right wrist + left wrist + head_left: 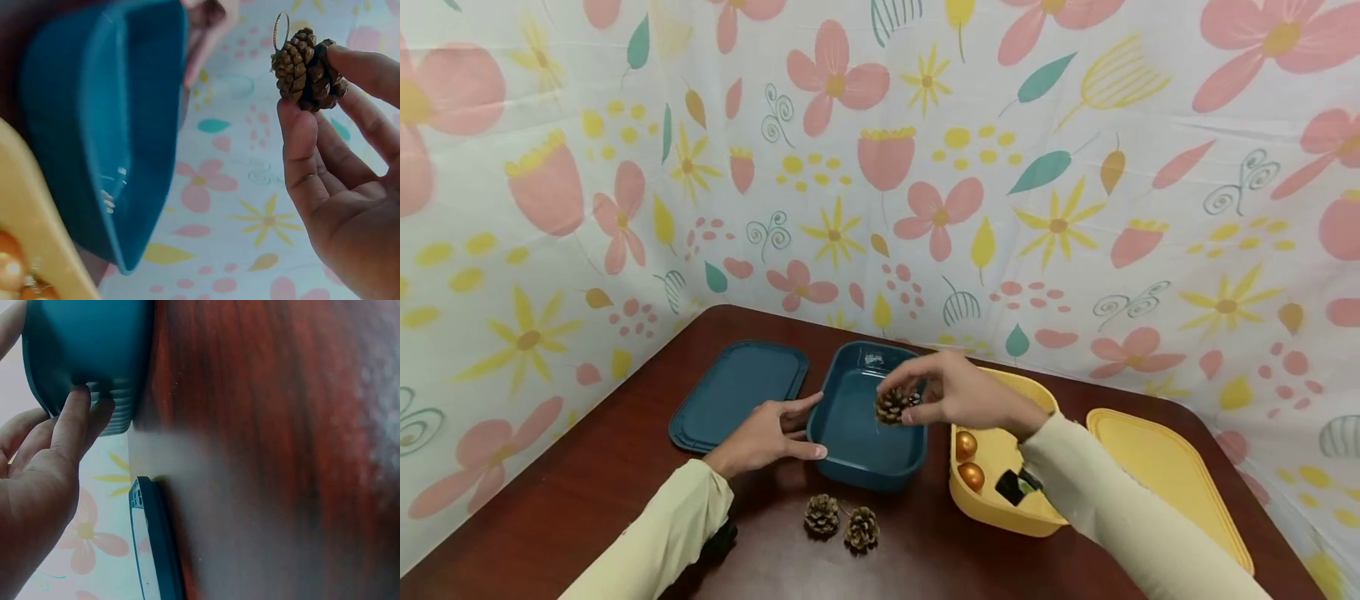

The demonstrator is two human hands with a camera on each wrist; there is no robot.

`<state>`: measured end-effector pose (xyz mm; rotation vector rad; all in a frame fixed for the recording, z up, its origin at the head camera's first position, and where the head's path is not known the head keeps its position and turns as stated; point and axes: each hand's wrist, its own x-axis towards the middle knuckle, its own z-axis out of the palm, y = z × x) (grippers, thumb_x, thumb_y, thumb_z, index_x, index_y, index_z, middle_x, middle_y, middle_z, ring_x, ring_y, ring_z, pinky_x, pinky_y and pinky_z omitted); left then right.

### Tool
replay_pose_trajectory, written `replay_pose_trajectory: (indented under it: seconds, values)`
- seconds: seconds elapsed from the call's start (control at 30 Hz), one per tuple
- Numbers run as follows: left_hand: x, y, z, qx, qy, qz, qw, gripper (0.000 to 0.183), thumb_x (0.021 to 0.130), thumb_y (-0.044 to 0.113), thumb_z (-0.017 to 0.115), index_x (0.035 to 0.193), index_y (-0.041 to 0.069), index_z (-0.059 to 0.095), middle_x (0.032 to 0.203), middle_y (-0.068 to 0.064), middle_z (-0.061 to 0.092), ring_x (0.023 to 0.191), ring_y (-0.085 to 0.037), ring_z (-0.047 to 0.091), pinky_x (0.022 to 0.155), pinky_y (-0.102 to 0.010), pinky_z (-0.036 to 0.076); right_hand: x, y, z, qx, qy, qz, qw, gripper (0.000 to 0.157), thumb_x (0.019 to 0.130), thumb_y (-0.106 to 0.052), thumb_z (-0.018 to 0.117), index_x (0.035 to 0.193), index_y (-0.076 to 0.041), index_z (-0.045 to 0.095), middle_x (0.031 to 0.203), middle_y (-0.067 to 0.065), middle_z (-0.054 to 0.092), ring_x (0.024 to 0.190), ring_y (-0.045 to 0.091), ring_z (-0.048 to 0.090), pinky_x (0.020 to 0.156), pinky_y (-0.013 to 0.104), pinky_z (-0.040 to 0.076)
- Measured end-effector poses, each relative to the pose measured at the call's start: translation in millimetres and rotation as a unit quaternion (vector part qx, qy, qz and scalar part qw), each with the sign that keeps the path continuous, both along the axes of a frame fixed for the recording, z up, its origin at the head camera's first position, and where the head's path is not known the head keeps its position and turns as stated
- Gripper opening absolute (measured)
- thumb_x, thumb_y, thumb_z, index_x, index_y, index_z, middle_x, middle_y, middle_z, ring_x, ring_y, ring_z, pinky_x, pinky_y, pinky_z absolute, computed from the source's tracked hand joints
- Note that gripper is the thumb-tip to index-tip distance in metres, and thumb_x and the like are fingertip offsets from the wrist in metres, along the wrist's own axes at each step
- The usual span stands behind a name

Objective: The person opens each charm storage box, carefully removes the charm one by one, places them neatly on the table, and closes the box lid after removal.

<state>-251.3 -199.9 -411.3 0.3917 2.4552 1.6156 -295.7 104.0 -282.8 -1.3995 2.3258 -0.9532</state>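
My right hand (955, 392) pinches a brown pinecone (891, 405) above the right side of a blue open container (868, 473). A gold hanging loop (282, 30) shows on that pinecone in the right wrist view. My left hand (767, 437) touches the left side of the blue container, its fingers extended. In the left wrist view, fingertips (78, 394) rest on the container's outer wall. Two more pinecones, a left one (822, 516) and a right one (861, 529), lie on the table in front of it.
Right of the blue container stands a yellow container (1000, 517) with two shiny orange-gold balls (968, 461) and a small black object (1011, 487) inside. A blue lid (737, 392) lies at left, a yellow lid (1172, 467) at right. Floral cloth (880, 167) hangs behind the table.
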Motion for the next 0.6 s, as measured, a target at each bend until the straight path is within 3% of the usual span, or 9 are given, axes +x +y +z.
replay_pose_trajectory:
  seconds: [0.1, 0.27, 0.4, 0.6]
  values:
    - [0.2, -1.7, -0.3, 0.002, -0.002, -0.002, 1.0000, 0.093, 0.083, 0.031, 0.084, 0.159, 0.015, 0.031, 0.167, -0.018, 0.022, 0.143, -0.043, 0.045, 0.105, -0.044, 0.054, 17.2, 10.8, -7.4, 0.008, -0.007, 0.011, 1.000, 0.033, 0.090, -0.009, 0.073, 0.122, -0.019, 0.072, 0.112, 0.002, 0.074, 0.051, 0.006, 0.056, 0.050, 0.025, 0.051]
    - [2.1, -4.3, 0.0, 0.003, -0.008, -0.003, 1.0000, 0.094, 0.083, 0.031, 0.084, 0.159, 0.014, 0.031, 0.166, -0.018, 0.023, 0.142, -0.043, 0.045, 0.104, -0.044, 0.054, 37.5, 24.3, -27.8, 0.005, -0.020, 0.038, 0.999, 0.033, 0.089, -0.007, 0.074, 0.120, -0.017, 0.071, 0.106, 0.002, 0.073, 0.071, 0.004, 0.065, 0.064, 0.028, 0.060]
    - [1.7, -0.8, 0.6, 0.000, -0.007, 0.001, 1.0000, 0.094, 0.083, 0.031, 0.084, 0.159, 0.015, 0.031, 0.166, -0.018, 0.026, 0.141, -0.042, 0.047, 0.103, -0.044, 0.055, 47.9, 31.7, -43.7, 0.010, 0.008, 0.048, 0.999, 0.035, 0.086, -0.003, 0.074, 0.117, -0.017, 0.072, 0.099, -0.003, 0.072, 0.069, -0.002, 0.061, 0.062, 0.023, 0.058]
    - [0.5, 1.7, 2.4, -0.006, -0.009, 0.009, 0.9999, 0.094, 0.082, 0.031, 0.085, 0.159, 0.016, 0.032, 0.166, -0.017, 0.027, 0.141, -0.041, 0.048, 0.103, -0.044, 0.055, 57.5, 32.3, -66.7, 0.034, 0.026, 0.035, 0.998, 0.039, 0.085, 0.000, 0.073, 0.119, -0.019, 0.071, 0.113, -0.004, 0.072, 0.072, -0.003, 0.059, 0.063, 0.021, 0.057]
